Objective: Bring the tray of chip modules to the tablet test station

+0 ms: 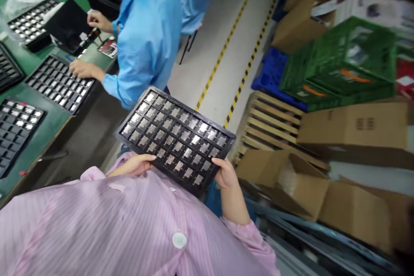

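A black plastic component tray (152, 143) is held up in front of my chest, tilted in the view. Small silvery metal parts (176, 129) sit in the rows of pockets across it. My left hand (137, 164) grips the near left edge, its thumb over the rim. On the right short side, my right hand (224, 172) holds the tray with the thumb on top. The fingers of both hands are mostly hidden beneath it.
At left, a green workbench (51, 110) carries a similar tray (61, 82) and a half-filled one (19, 125). A co-worker in a blue sleeve (152, 39) works there. Cardboard boxes (352, 129), green crates (352, 60) and a wooden pallet (274, 114) stand at right, beyond yellow-black floor tape (239, 90).
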Action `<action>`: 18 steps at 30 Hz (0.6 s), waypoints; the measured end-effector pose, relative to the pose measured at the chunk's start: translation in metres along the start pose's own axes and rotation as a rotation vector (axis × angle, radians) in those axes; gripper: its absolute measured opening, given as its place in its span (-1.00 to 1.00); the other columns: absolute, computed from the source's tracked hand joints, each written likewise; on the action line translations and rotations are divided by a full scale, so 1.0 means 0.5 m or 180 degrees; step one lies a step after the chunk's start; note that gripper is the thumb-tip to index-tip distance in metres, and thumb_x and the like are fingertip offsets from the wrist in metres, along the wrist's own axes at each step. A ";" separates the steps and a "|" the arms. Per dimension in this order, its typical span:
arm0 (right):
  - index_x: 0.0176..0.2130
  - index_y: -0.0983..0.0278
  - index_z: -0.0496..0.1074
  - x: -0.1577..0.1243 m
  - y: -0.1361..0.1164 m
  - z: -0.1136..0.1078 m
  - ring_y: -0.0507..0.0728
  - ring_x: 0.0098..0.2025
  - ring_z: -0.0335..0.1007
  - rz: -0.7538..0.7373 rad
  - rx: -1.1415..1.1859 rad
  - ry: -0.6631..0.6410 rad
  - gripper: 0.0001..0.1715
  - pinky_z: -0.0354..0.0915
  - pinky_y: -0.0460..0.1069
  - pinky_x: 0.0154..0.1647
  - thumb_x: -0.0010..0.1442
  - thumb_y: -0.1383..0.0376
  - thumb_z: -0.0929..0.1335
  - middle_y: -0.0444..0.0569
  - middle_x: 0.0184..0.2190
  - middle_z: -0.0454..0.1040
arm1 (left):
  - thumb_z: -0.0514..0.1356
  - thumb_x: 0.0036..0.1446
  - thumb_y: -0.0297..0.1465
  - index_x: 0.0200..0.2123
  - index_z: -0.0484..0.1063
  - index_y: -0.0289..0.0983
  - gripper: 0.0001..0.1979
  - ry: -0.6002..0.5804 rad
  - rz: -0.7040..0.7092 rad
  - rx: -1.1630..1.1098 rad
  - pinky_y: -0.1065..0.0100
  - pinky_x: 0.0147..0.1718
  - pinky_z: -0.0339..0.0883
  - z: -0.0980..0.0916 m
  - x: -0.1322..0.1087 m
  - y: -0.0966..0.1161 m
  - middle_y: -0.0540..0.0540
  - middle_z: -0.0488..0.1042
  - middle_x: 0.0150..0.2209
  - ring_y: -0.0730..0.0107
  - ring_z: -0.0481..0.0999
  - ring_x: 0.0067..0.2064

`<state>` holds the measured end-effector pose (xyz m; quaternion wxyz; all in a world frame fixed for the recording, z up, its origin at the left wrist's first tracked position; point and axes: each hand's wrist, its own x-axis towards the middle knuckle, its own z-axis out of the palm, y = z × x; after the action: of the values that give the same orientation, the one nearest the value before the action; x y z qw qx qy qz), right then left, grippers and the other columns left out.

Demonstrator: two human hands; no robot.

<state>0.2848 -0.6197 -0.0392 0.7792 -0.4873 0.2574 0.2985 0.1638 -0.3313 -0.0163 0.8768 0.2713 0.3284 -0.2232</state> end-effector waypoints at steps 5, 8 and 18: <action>-0.17 0.25 0.49 -0.034 0.020 -0.040 0.31 -0.18 0.54 -0.0431 0.0118 0.0533 -0.47 0.47 0.21 -0.10 -0.25 0.39 0.46 -0.07 -0.34 0.59 | 0.31 -0.11 -0.49 -0.31 0.49 -0.39 -0.78 -0.0122 -0.0132 0.0158 0.09 -0.05 0.39 0.027 0.028 0.008 -0.27 0.57 -0.29 -0.01 0.54 -0.08; -0.19 0.26 0.50 -0.044 0.042 -0.048 0.32 -0.21 0.55 -0.0395 0.0150 0.0693 -0.49 0.48 0.21 -0.11 -0.26 0.35 0.43 -0.06 -0.38 0.59 | 0.33 -0.14 -0.50 -0.29 0.49 -0.42 -0.74 -0.0185 -0.0077 0.0208 0.12 -0.09 0.41 0.024 0.025 0.015 -0.28 0.57 -0.27 0.03 0.55 -0.13; -0.21 0.20 0.52 -0.087 0.107 -0.015 0.24 -0.40 0.54 -0.0695 0.0203 0.0565 -0.48 0.53 0.19 -0.22 -0.29 0.39 0.41 -0.09 -0.36 0.60 | 0.35 -0.22 -0.53 -0.32 0.51 -0.46 -0.71 -0.0516 0.0257 0.0217 0.21 -0.19 0.43 -0.055 0.014 0.007 -0.26 0.56 -0.32 0.17 0.55 -0.27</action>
<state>0.2157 -0.6172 -0.0446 0.7963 -0.5119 0.2801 0.1594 0.1584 -0.3131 -0.0374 0.8990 0.2950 0.2375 -0.2199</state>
